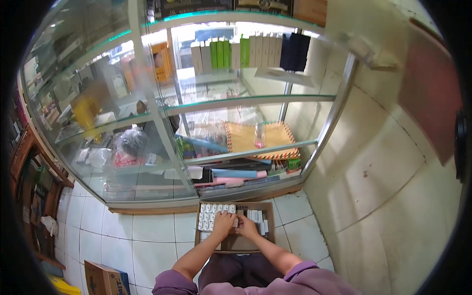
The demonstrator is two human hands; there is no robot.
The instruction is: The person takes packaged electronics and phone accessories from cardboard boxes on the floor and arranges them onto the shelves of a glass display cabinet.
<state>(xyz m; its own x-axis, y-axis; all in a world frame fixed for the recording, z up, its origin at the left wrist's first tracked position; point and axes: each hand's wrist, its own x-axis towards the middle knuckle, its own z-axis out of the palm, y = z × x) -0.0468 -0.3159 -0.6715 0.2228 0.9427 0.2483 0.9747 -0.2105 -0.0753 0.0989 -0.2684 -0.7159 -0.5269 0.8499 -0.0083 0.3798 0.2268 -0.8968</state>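
An open cardboard carton point(271, 223) sits on the floor in front of my knees. Small white boxes point(210, 208) with dark marks stand in tight rows in its left part. My left hand point(224, 222) lies over the right end of these rows, fingers stretched across their tops. Beside it, almost touching, my right hand point(247, 228) has its fingertips closed around what looks like one small white box point(236, 222). Plainer white boxes point(256, 216) lie loosely at the carton's right side. Brown carton bottom point(238, 243) shows near me.
A glass display cabinet point(199, 200) stands just beyond the carton. Its shelves hold green and white boxes point(221, 53) and a brown padded envelope point(246, 137). A wall point(378, 196) rises at right. Another carton point(105, 279) is at lower left, near a wooden shelf point(32, 142).
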